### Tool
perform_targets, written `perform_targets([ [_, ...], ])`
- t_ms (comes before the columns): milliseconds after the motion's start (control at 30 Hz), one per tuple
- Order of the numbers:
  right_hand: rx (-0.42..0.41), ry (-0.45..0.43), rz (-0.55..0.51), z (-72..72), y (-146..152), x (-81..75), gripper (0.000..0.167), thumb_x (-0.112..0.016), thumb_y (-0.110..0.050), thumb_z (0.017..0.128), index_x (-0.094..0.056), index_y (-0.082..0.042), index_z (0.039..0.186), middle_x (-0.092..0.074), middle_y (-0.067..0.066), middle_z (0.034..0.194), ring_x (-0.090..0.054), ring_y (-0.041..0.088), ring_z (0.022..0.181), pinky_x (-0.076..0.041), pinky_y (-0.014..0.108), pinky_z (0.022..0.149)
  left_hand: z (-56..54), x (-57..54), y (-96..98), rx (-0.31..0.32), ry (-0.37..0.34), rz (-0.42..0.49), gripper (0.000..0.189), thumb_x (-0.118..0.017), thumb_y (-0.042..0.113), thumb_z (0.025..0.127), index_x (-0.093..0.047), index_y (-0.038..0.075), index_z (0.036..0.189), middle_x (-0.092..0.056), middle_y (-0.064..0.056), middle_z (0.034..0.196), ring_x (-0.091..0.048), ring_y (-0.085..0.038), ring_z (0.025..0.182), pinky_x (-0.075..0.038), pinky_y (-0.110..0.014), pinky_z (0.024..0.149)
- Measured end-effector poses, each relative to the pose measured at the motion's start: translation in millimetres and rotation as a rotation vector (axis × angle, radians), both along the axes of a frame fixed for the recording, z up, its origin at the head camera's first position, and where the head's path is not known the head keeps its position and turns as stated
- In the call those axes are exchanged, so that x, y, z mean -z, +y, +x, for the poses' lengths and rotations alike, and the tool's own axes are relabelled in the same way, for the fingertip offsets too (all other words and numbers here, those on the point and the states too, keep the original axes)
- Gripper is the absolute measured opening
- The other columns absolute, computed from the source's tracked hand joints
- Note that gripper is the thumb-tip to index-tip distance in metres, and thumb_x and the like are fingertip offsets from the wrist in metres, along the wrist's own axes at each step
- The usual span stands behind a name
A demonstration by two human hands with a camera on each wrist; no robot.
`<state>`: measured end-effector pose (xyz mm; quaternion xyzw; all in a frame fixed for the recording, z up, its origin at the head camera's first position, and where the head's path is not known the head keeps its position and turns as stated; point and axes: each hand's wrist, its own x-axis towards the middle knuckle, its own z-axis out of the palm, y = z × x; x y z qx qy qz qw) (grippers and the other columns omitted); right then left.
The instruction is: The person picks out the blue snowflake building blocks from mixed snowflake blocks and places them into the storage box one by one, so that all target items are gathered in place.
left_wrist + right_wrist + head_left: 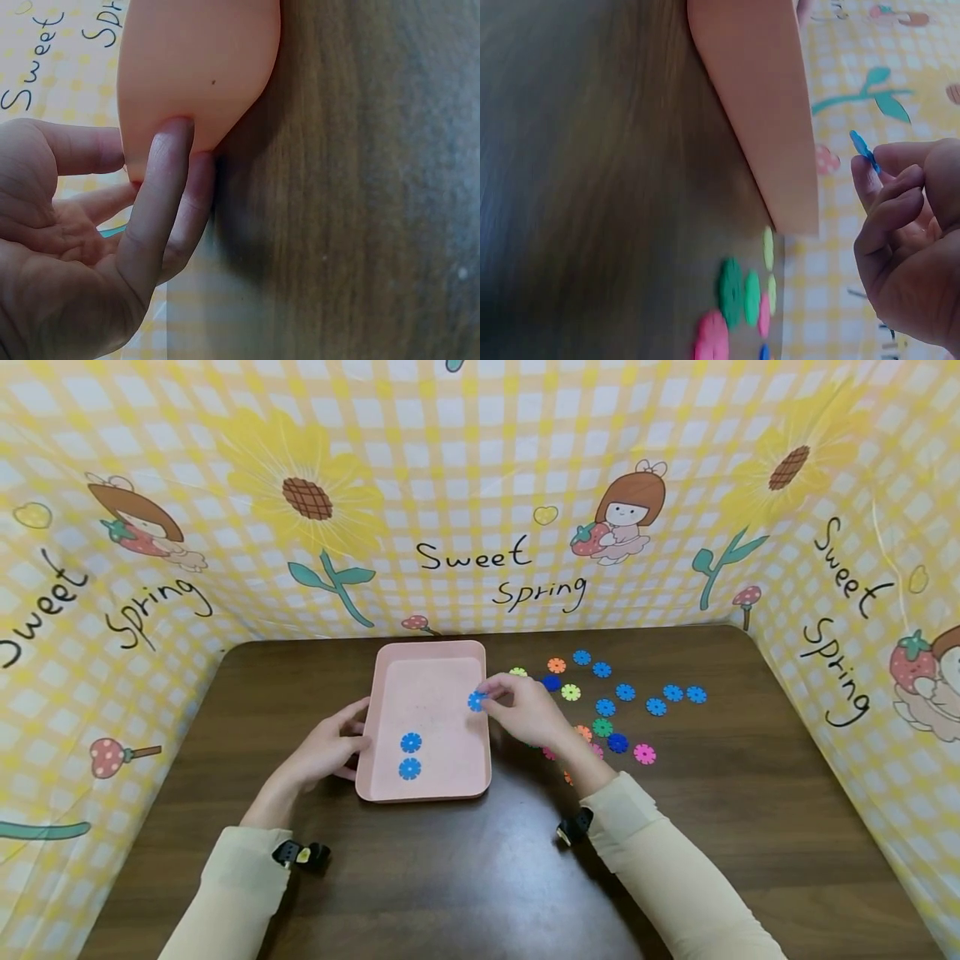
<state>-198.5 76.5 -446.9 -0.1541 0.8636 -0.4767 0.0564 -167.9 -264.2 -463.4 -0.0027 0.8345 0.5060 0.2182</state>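
A shallow pink tray (431, 789) lies on the table, with two blue snowflake discs (410, 756) inside. My left hand (327, 747) is at its left side. In the left wrist view, the fingers (154, 202) of that hand are spread and touch the outer wall of the tray (202, 67). Over the tray's right rim, my right hand (525, 706) pinches another blue snowflake disc (476, 701) between thumb and fingertips. The right wrist view shows this disc (864, 150) edge-on, apart from the tray wall (772, 127).
Loose snowflake discs in blue, green, pink, orange and yellow lie right of the tray, among them a pink one (645, 754) and a green one (602, 727). Some are partly hidden by my right forearm. A patterned yellow cloth (465, 485) encloses the brown table (480, 885).
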Motion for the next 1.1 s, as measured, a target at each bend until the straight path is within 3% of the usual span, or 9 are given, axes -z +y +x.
perform_targets([
  [367,-0.085,-0.026,-0.001,-7.9,-53,10.0,0.02,-0.069,-0.02,0.1,-0.074,-0.011,0.117,-0.071,0.0,0.099,-0.064,0.017,0.09,-0.055,0.031,0.071,2.3,1.0,-0.1,-0.013,-0.023,0.006,0.074,-0.053,0.01,0.104,-0.018,0.02,0.168,-0.042,-0.031,0.145,-0.066,-0.036,0.103,-0.063,-0.047,0.069],
  [867,-0.026,-0.066,0.109,-12.5,-101,27.7,0.019,-0.069,-0.022,0.099,-0.075,-0.014,0.115,-0.07,-0.005,0.095,-0.064,0.012,0.09,-0.052,0.03,0.083,0.5,-2.9,1.9,0.0,-0.011,0.023,0.074,-0.053,0.009,0.104,-0.016,0.017,0.168,-0.043,-0.032,0.144,-0.066,-0.037,0.103,-0.063,-0.047,0.067],
  [1100,-0.006,-0.048,0.151,-12.1,-107,35.3,0.021,-0.07,-0.024,0.099,-0.075,-0.014,0.118,-0.07,-0.006,0.092,-0.063,0.012,0.086,-0.051,0.029,0.079,0.4,-0.9,3.0,-0.013,-0.009,0.025,0.074,-0.053,0.008,0.104,-0.017,0.016,0.168,-0.044,-0.033,0.144,-0.066,-0.038,0.104,-0.063,-0.047,0.066],
])
